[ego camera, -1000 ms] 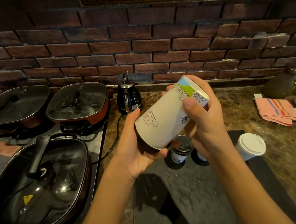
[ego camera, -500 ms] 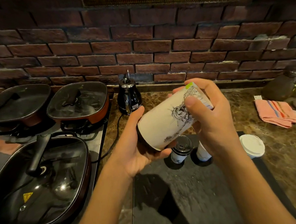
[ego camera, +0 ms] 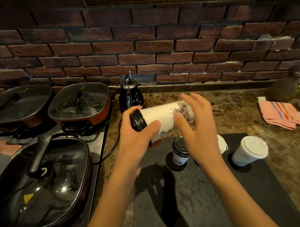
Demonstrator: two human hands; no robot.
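Observation:
A large white paper cup (ego camera: 160, 115) with black line drawings and a black lid lies almost level in the air above the counter, lid end pointing left. My left hand (ego camera: 138, 136) grips it near the lid, thumb across the cup's side. My right hand (ego camera: 197, 128) hovers at the cup's far end with fingers spread and blurred, holding nothing. Below the hands, on a black mat (ego camera: 210, 188), stand a small cup with a black lid (ego camera: 180, 151), a white cup (ego camera: 222, 143) mostly hidden behind my right hand, and a white-lidded cup (ego camera: 249, 150).
A black kettle (ego camera: 130, 95) stands by the brick wall, its cord running along the counter. Three lidded pans (ego camera: 40, 181) sit on the stove at the left. A striped pink cloth (ego camera: 281, 114) lies at the right, near dark jars (ego camera: 283, 87).
The cup has tipped from slanted to nearly level, its black lid now showing at the left. My right hand has let go of the cup's end and opened.

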